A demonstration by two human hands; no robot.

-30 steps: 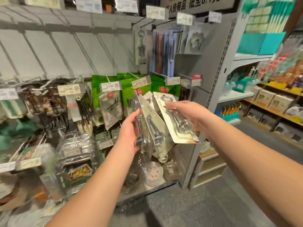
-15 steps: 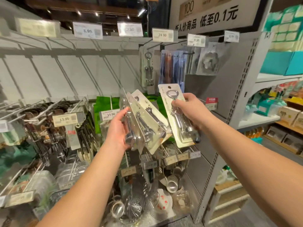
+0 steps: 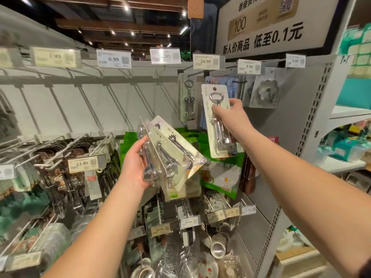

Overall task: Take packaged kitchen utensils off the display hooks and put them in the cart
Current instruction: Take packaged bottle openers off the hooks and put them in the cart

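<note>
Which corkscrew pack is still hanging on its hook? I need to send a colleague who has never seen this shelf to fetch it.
Find the top rail of price tags and the 24.90 tag. Just below and left of it hangs the corkscrew pack, left of the blue packs. It alone hangs there; no hand holds it.

Price tags along top rail: 6.99 tag [image 3: 113, 59], 24.90 tag [image 3: 206, 61], 9.99 tag [image 3: 249, 66]; big sign [image 3: 267, 27] above w/ "100" and "0.1元". Lower left, 13.90 tag [image 3: 82, 163] fronts dark pkgs on hooks; green bags [image 3: 222, 173] hang mid-rack, metal cups [image 3: 217, 246] at bottom. Right side: grey perforated upright [image 3: 313, 121], shelves w/ teal boxes [image 3: 353, 91].
</note>
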